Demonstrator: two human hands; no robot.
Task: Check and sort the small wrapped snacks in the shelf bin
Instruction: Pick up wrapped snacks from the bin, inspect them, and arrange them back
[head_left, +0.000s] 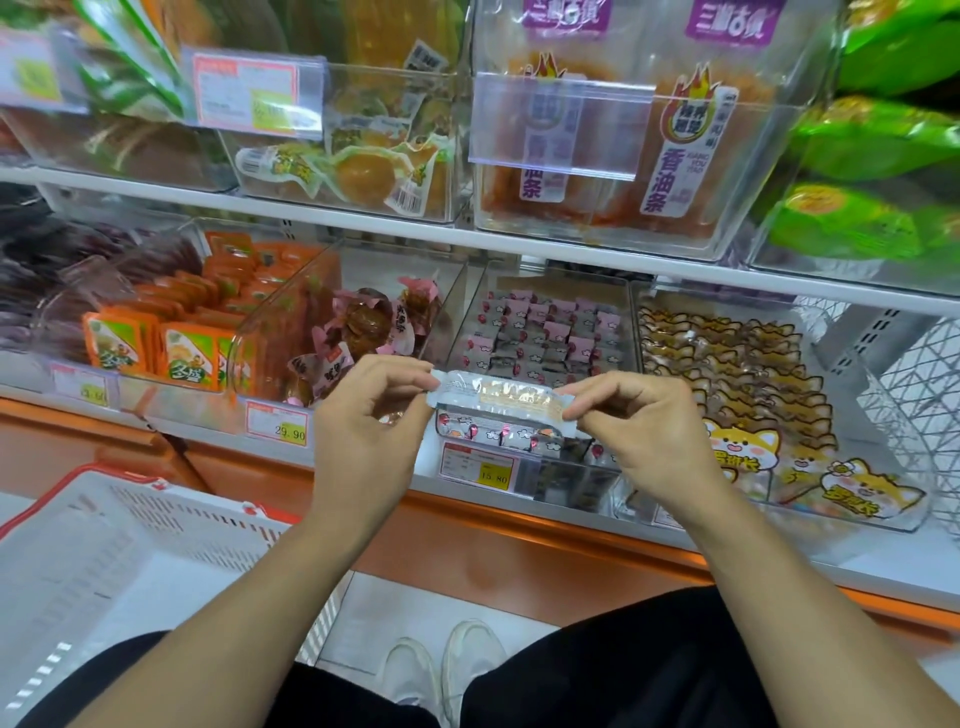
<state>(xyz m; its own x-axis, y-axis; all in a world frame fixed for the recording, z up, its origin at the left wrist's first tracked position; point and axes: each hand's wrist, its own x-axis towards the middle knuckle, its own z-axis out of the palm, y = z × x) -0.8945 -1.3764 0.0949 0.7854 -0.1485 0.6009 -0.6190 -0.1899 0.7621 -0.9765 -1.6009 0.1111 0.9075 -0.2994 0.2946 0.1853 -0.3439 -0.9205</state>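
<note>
Two hands hold one small wrapped snack level in front of the shelf bin.

The left hand (370, 415) pinches the left end of the wrapped snack (503, 396) between thumb and fingers, and the right hand (652, 423) pinches its right end in the same way, so the silver and gold packet lies flat between them. Just behind and below it stands the clear shelf bin (545, 332), full of small grey and pink snacks in rows, with a price tag (480, 466) on its near front. Left of this bin is a bin of brown snacks in pink wrappers (363, 322), and farther left are orange packets (171, 348). On the right lie yellow packets with a cartoon dog (753, 415). Near the left, low down, is a white basket (130, 545) with a red rim.
</note>
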